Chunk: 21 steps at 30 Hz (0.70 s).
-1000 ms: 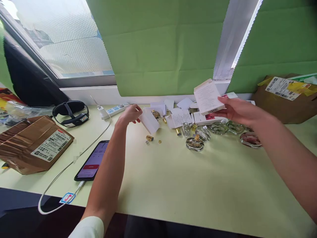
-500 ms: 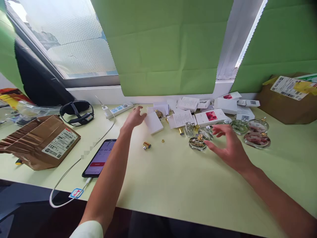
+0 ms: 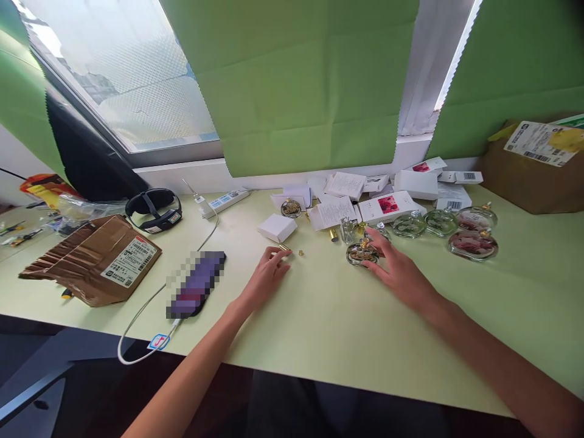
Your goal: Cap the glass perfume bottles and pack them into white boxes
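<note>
My left hand (image 3: 268, 274) is low over the table, its fingers closed at a small gold cylindrical cap (image 3: 283, 247); the palm hides what else lies beneath. A tiny gold ring-like piece (image 3: 300, 253) lies just right of those fingertips. My right hand (image 3: 399, 267) has its thumb and fingers around the right side of a flat round glass perfume bottle (image 3: 356, 254) with a gold neck, resting on the table. Behind that bottle are a clear glass piece (image 3: 347, 230) and another gold cap (image 3: 333, 235). A small white box (image 3: 277, 228) lies beyond my left hand.
More perfume bottles (image 3: 473, 244) stand at the right. White cartons (image 3: 415, 184) and printed leaflets (image 3: 335, 214) pile up along the wall. On the left are a cardboard package (image 3: 132, 258), a phone (image 3: 198, 286) with its cable, a headset (image 3: 155, 210) and a power strip (image 3: 227, 202).
My left hand has drawn back from the white box to the gold cap, and the box now lies flat. My right hand has closed around the perfume bottle.
</note>
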Each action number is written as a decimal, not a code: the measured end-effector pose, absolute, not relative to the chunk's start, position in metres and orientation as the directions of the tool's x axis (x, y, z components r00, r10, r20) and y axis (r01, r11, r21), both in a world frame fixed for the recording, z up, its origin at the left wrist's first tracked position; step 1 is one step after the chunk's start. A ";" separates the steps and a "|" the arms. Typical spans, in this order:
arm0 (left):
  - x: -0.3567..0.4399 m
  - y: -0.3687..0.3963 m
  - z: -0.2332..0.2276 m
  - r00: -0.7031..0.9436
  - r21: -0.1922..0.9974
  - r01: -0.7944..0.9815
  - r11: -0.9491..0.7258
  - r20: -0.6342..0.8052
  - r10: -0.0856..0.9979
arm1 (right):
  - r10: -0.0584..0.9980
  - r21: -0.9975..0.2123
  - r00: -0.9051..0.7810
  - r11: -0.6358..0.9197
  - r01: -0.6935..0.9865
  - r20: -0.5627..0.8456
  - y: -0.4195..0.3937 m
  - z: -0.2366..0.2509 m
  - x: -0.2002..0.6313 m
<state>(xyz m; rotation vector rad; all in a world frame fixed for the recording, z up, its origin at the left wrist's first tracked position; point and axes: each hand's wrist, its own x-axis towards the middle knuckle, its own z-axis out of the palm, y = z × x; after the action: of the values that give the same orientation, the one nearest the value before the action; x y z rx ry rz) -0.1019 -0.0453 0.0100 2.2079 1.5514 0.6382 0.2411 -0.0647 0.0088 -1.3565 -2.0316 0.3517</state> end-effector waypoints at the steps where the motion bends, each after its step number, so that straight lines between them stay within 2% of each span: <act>1: -0.095 -0.039 0.010 0.310 0.538 0.766 -0.351 0.170 0.936 | 0.893 -0.550 -0.250 0.432 0.715 0.375 -0.063 0.009 0.241; 7: -0.039 -0.019 0.015 0.294 0.544 0.733 -0.408 0.287 0.912 | 0.892 -0.581 -0.274 0.444 0.682 0.360 -0.056 0.014 0.237; 9: -0.016 -0.018 0.019 0.292 0.552 0.685 -0.476 0.391 0.873 | 0.882 -0.595 -0.298 0.467 0.654 0.365 -0.053 0.014 0.233; 13: 0.021 -0.021 0.019 0.425 0.534 0.543 -0.648 0.490 0.761 | 0.858 -0.631 -0.335 0.514 0.581 0.390 -0.049 0.008 0.226; 21: 0.020 -0.026 -0.002 0.470 0.633 0.456 -0.625 0.425 0.773 | 0.829 -0.653 -0.378 0.558 0.512 0.412 -0.049 -0.004 0.233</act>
<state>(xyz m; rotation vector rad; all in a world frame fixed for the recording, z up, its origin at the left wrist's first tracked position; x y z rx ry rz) 0.0200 -0.0261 -0.0021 2.2872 1.0254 0.9847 0.2333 -0.0494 -0.0038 -1.0738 -2.0579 0.5511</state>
